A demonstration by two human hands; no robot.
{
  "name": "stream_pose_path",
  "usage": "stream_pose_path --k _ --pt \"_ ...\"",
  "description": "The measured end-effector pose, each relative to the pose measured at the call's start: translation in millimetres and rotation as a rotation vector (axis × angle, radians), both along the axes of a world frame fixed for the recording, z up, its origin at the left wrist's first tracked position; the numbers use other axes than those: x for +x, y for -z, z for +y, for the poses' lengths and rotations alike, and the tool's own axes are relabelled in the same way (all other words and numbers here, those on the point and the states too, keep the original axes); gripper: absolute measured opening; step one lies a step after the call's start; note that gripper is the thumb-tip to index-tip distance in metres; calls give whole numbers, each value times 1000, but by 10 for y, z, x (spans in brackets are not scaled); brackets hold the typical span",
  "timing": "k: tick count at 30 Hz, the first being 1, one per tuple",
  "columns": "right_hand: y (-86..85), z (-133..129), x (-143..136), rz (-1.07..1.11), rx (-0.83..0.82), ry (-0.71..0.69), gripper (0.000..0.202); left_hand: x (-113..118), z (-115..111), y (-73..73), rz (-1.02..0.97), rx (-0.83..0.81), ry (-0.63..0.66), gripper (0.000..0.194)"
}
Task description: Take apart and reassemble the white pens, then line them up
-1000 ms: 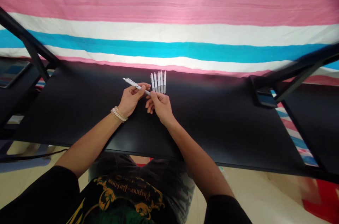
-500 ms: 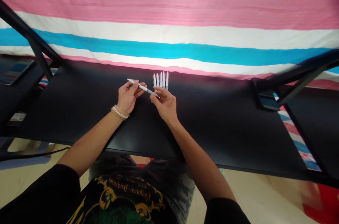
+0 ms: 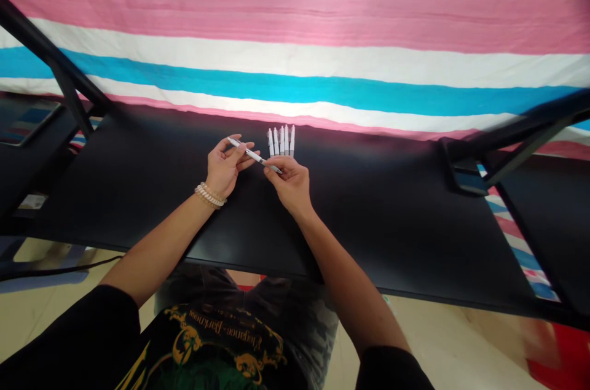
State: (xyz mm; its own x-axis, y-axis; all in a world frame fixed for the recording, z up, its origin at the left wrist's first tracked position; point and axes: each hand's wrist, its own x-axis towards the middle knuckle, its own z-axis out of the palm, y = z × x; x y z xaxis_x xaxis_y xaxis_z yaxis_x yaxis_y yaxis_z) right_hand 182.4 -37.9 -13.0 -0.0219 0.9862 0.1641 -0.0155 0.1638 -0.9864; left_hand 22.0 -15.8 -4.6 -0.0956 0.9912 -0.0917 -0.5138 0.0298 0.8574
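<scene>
Between my two hands a white pen with a grey grip lies slanted, its tip toward the right. My left hand, with beaded bracelets on the wrist, grips the clicker half between thumb and fingers. At the tip end, my right hand pinches the pen between thumb and forefinger and covers part of its grip. Just beyond the right hand, several similar white pens lie side by side on the black table, clicker ends pointing away; their lower ends are hidden behind that hand.
The black tabletop spreads out on both sides of my hands. A striped cloth hangs along its far edge. Black metal supports rise at the left, with another frame at the right. Below lies a tiled floor.
My right thumb and forefinger have closed on the pen's tip end, where they were only close around it before. The pen has shifted slightly right; the row of pens stays put.
</scene>
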Motion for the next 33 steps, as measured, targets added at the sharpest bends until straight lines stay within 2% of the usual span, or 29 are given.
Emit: stream_pose_path --k 3,11,19,23,26,28,33 --pt "2 7 -7 49 -51 -38 35 -2 4 9 -6 0 0 45" --pt "22 13 -10 58 -57 -79 29 4 11 47 -19 -11 39 38" --pt "48 8 5 3 25 13 30 -1 16 42 5 -3 -10 39" --pt "45 0 -8 6 -30 -24 30 -2 22 48 -5 4 -26 39" --pt "35 -4 -10 -39 53 -10 25 -10 29 55 -17 18 -24 37" --pt "33 -1 -9 -15 66 -5 30 -14 32 62 -18 25 -23 35" --pt "40 3 -6 -75 121 -7 10 4 24 84 -14 16 -13 32"
